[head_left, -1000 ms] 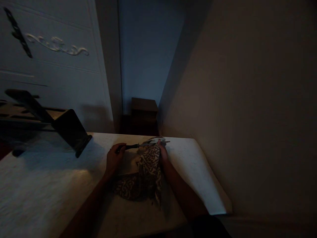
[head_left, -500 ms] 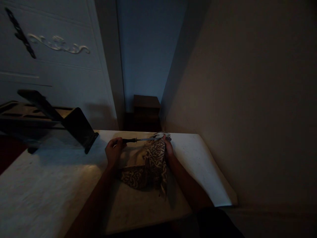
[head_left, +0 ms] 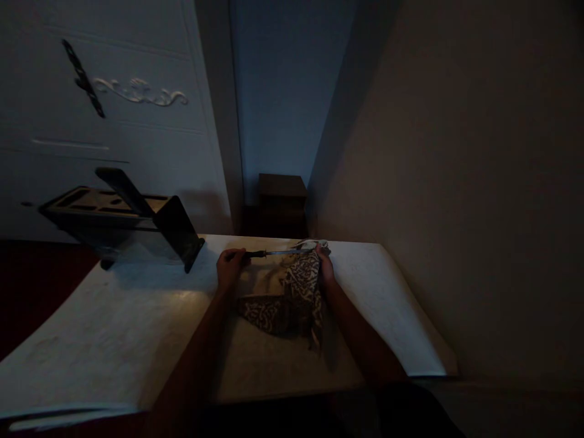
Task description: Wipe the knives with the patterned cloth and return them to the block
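My left hand (head_left: 230, 267) is closed round the black handle of a sharpening steel (head_left: 276, 252). The steel lies level, its thin metal rod pointing right. My right hand (head_left: 325, 266) is closed on a brown-and-cream patterned cloth (head_left: 301, 274), which is bunched about the far end of the rod and hides the tip. The rest of the cloth hangs down onto the white table (head_left: 182, 328), with a loose fold spread to the left.
A knife block (head_left: 123, 234) with clear sides and a slotted top stands on the table at the left, with one black handle (head_left: 125, 190) sticking up from it. A white door (head_left: 150, 140) is behind. A wall (head_left: 456, 182) borders the right side, and a small brown cabinet (head_left: 283, 185) stands beyond the table.
The view has swung left, so everything appears further right and more of the knife block shows. Both hands keep their hold on the steel and the cloth.
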